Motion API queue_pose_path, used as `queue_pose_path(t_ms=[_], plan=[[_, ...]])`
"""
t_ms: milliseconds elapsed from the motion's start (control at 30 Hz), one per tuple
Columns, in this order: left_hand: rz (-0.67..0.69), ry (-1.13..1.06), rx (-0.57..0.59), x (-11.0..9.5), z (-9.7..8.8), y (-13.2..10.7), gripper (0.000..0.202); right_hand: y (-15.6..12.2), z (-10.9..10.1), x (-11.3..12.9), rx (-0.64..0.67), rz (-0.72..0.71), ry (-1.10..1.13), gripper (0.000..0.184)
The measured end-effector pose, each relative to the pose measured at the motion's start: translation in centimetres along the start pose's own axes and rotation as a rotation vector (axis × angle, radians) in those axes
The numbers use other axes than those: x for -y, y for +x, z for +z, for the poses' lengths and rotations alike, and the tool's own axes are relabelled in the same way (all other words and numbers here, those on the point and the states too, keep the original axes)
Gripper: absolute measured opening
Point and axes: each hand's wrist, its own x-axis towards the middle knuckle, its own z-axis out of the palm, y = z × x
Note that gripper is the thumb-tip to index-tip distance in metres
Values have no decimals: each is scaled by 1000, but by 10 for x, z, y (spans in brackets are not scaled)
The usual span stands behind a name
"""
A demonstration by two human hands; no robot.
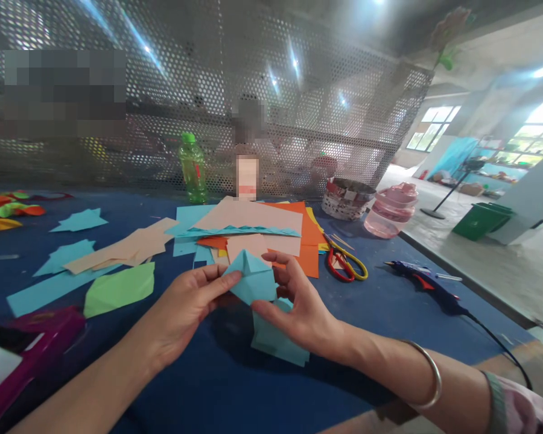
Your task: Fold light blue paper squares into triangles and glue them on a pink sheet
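A folded light-blue paper [256, 284] with a peaked top is held up over the middle of the table. My left hand [203, 289] pinches its left side, thumb in front and the fingers partly hidden behind. My right hand [301, 301] is curved round the right side, fingertips by the upper edge and thumb by the bottom corner. Beneath my right hand lies a small stack of blue paper pieces [278, 340]. Just beyond the hands is a pile of pink sheets [262, 214], orange sheets [310, 259] and blue sheets, with a zigzag-folded blue strip [248, 230] across it.
Scissors [346, 262] and a corded glue gun [428, 286] lie to the right. Behind them stand a basket [347, 199] and a pink bottle [391, 211]. A green bottle [193, 169] stands by the mesh screen [163, 114]. Left are paper scraps [120, 289] and a purple object [40, 343].
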Motion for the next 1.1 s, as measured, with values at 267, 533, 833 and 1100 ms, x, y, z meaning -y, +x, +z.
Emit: queue_pose_path(t_ms=[267,533,833,1100], plan=[[-28,-46,-14,-3,-7,1,35,6,-17,-1,-67,-514,-495,63],[-61,-65,20,-3,-3,-1,46,15,-24,-6,19,-850,-718,32],[-98,-62,-8,-1,-2,-1,54,18,-24,-7,-15,-924,-788,13],[-45,-59,-60,-4,0,-3,54,17,-26,-5,-23,-922,-779,16]])
